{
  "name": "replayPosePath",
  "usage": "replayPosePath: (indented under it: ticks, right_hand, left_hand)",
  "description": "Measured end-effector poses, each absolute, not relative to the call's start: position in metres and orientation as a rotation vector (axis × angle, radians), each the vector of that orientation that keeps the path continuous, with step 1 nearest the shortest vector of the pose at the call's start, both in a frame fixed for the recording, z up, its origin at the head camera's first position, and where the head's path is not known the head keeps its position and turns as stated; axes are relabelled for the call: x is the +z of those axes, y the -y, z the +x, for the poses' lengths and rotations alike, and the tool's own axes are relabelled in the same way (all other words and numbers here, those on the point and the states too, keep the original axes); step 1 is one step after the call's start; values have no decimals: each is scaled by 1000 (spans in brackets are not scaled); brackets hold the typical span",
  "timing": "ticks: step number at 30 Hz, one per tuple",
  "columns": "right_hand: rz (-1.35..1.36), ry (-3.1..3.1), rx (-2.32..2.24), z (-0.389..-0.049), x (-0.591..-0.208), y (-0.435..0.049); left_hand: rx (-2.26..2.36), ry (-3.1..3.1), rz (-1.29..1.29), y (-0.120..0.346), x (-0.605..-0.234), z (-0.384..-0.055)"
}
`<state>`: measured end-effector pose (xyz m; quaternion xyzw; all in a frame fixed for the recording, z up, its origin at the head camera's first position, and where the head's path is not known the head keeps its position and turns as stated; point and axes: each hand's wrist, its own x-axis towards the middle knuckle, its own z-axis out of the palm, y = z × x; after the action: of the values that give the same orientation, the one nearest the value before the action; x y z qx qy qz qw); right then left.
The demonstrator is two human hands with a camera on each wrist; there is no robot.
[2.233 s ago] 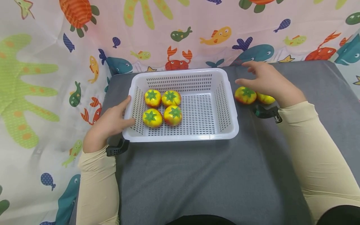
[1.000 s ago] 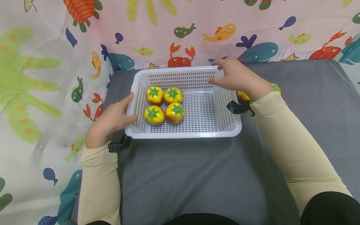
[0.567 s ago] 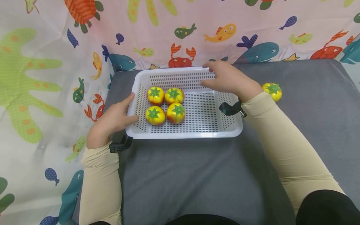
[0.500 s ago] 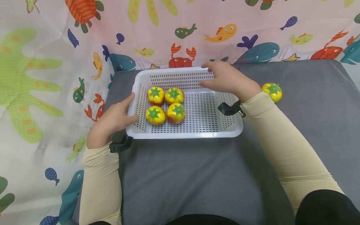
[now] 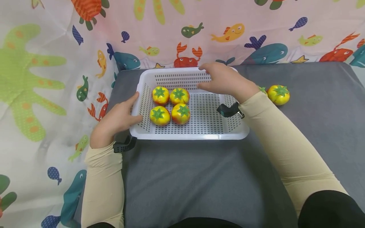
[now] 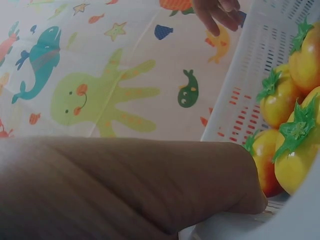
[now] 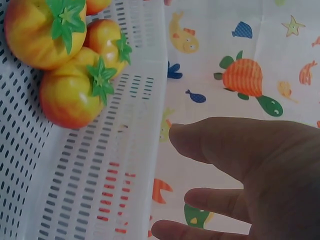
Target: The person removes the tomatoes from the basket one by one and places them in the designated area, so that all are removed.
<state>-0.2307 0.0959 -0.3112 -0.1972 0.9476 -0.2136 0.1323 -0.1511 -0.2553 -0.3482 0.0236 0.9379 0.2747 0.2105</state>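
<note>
A white perforated plastic basket lies on the grey cloth, with several yellow-red tomatoes with green star-shaped tops grouped in its left half. My left hand is at the basket's left rim, its thumb laid over the edge and its index fingertip right at the outer side. In the left wrist view that thumb overlaps the rim beside the tomatoes. Over the basket's back right part, my right hand has thumb and fingers spread, with nothing between them. The right wrist view shows its thumb apart from the basket wall.
Right of the basket another tomato lies on the cloth, with a second partly hidden behind the right forearm. A curtain printed with sea animals hangs behind the table and along its left side.
My right hand, first over the loose tomatoes at the right, has moved left over the basket, carrying nothing. My left hand stays at the rim, and the tomatoes in the basket keep their places.
</note>
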Motion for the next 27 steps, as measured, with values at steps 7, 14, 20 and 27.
replayPosePath:
  ticks: [7, 14, 20, 27]
  right_hand:
    - [-628, -2729, -616, -234, -311, -82]
    - [-657, -2722, -603, -236, -309, -68]
    - [-649, -2706, -613, -238, -310, -57]
    - [-664, -2665, -649, -240, -311, -47]
  left_hand:
    - [752, -2614, 69, 255, -346, -152]
    - [757, -2616, 70, 255, -347, -153]
    - [764, -2612, 74, 256, -347, -152]
    - [769, -2613, 61, 257, -347, -151]
